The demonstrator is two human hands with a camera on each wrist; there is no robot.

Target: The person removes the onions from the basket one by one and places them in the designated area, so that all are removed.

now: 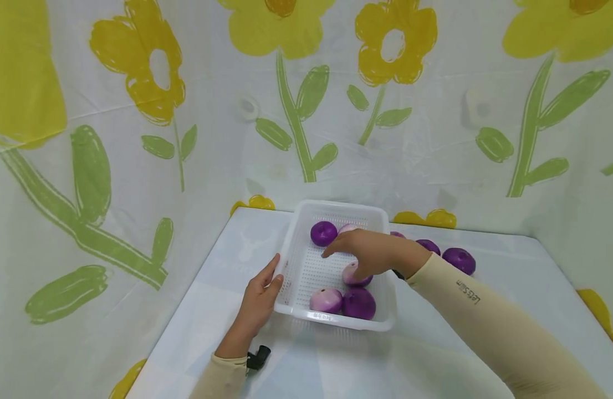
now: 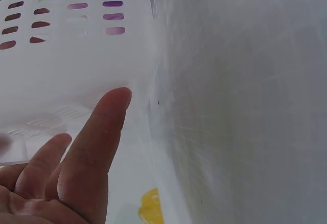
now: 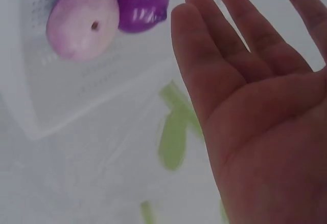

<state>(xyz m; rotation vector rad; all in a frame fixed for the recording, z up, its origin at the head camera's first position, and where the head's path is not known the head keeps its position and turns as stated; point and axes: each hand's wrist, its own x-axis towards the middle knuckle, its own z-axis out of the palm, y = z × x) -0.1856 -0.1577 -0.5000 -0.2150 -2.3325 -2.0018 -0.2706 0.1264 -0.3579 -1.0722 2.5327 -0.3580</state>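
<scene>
Two hands work here: the left hand [image 1: 259, 296] rests flat-fingered against the basket [image 1: 336, 211], while the right hand [image 1: 358, 252] hovers, fingers relaxed, directly over an onion [image 1: 353, 277].

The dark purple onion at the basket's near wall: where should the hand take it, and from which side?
Come from above. The dark purple onion sits against the basket's near wall with a pale onion touching its left side, so side access looks blocked. Probably best to close fingers over its rounded top, front to back, with the right hand hovering just above.
</scene>
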